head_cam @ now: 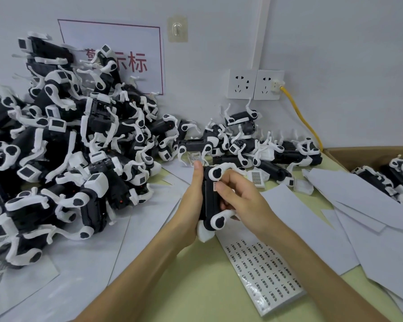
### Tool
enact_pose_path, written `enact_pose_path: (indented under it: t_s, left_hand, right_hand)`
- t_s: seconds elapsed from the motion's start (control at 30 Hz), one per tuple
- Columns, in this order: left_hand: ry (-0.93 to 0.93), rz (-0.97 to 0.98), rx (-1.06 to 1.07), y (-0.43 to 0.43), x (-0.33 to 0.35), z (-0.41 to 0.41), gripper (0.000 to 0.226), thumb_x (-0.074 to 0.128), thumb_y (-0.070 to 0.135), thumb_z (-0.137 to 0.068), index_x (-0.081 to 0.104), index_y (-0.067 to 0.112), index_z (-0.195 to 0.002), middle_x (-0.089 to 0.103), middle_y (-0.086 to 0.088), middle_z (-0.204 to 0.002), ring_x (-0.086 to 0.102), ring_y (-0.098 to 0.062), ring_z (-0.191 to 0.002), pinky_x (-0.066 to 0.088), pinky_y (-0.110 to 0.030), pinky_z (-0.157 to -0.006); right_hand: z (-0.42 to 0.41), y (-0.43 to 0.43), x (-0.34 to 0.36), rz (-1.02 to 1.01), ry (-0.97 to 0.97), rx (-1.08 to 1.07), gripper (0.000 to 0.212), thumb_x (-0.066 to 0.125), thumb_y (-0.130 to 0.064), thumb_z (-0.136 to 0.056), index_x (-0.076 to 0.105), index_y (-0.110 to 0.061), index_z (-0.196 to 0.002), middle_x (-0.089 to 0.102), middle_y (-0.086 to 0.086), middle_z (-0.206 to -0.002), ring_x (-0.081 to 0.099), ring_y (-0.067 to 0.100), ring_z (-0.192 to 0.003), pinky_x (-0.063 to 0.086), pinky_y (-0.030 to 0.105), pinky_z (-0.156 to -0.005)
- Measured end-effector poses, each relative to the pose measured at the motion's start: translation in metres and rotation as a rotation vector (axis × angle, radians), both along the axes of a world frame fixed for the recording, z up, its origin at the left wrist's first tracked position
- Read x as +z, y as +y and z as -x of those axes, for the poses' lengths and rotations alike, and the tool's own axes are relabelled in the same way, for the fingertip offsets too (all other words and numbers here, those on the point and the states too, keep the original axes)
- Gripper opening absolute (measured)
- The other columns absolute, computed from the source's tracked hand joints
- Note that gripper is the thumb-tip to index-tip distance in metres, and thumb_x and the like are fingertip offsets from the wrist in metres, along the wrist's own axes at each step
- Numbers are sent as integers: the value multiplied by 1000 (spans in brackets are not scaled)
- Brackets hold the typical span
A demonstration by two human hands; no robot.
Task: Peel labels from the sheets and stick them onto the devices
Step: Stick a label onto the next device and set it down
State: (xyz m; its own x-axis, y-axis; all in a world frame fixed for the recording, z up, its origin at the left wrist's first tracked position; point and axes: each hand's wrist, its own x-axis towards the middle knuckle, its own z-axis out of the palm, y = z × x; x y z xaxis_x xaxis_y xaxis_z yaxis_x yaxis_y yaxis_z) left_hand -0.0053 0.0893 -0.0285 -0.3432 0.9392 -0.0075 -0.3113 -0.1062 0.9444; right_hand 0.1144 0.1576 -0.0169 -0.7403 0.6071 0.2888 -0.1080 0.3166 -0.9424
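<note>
Head: device (209, 201), label (215, 186) (at right hand (241, 198))

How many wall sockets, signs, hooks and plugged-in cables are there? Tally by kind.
Wall sockets: 2
Sign: 1
Clear adhesive hook: 1
Plugged-in yellow cable: 1
Total: 5

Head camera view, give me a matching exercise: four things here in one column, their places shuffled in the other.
1. held device
2. label sheet
3. yellow cable
4. cardboard box

a. far right of the table
b. plugged into the wall socket
c. gripped by the left hand
d. flat on the table, just this side of the right hand

Pairs: 1-c, 2-d, 3-b, 4-a
</note>
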Motion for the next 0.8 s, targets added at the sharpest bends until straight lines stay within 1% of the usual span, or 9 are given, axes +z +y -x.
enact_pose_path:
  t_s: [0.13,0.23,0.3,0.37,0.47,0.57,0.67,0.73,0.8]
  left_hand:
    - [2,44,-35,0,-1,5,83,37,93,-81,72,19,-67,63,-6,-66,62,-17,-59,51,-24,-57]
    - [-25,85,-41,2,0,6,82,45,95,-71,72,19,-69,65,-7,-68,62,-18,-58,50,-26,-57]
    - [-107,90,-67,3,2,7,78,47,93,-76,73,20,-70,65,-8,-71,61,-19,-57,51,-30,-59]
    - [-165,107,-109,2,3,12,74,47,84,-87,74,17,-76,68,-11,-78,65,-22,-63,56,-33,-63]
    - [-170,212,-168,1,6,16,53,49,58,-101,68,8,-95,69,-15,-82,69,-28,-67,59,-35,-61]
    - [-162,309,-209,2,11,8,44,63,43,-86,68,2,-101,70,-17,-82,68,-31,-63,57,-36,-59]
    - [-200,303,-259,1,14,3,46,63,41,-82,73,5,-109,73,-21,-93,71,-34,-65,56,-33,-47]
    - [-177,309,-325,-2,13,7,49,57,46,-89,77,7,-111,74,-23,-104,74,-33,-73,56,-31,-48]
    - [-162,305,-405,-4,10,12,58,48,51,-100,79,4,-109,73,-26,-111,73,-30,-74,58,-32,-54]
  right_hand:
    - [0,3,1,106,22,-21,26,49,-5,-105,52,-10,-79,51,-3,-60,52,13,-57,39,17,-53]
    - [-1,10,2,78,-77,-175,28,54,-7,-101,59,-8,-73,56,5,-60,45,21,-59,33,23,-51]
    - [-6,20,3,39,-137,-313,29,53,-6,-99,65,-10,-73,58,5,-67,47,20,-60,36,25,-54]
    - [-14,30,7,56,-86,-392,26,51,-8,-100,72,-13,-86,64,5,-76,55,19,-64,41,29,-61]
    - [-28,44,14,113,52,-240,24,52,-28,-103,75,-26,-113,74,-3,-109,68,19,-99,49,33,-81]
    - [-33,49,12,49,-57,49,39,53,-43,-97,66,-39,-133,63,-11,-139,58,13,-129,47,41,-106]
    - [-35,49,11,67,-163,229,41,55,-30,-96,65,-29,-136,60,-2,-142,55,21,-134,43,49,-113]
    - [-42,53,12,83,-174,270,41,58,-26,-95,64,-23,-136,61,5,-139,56,25,-132,46,44,-108]
    - [-51,60,15,69,-192,292,39,61,-29,-97,63,-21,-135,61,10,-135,57,32,-127,47,47,-101]
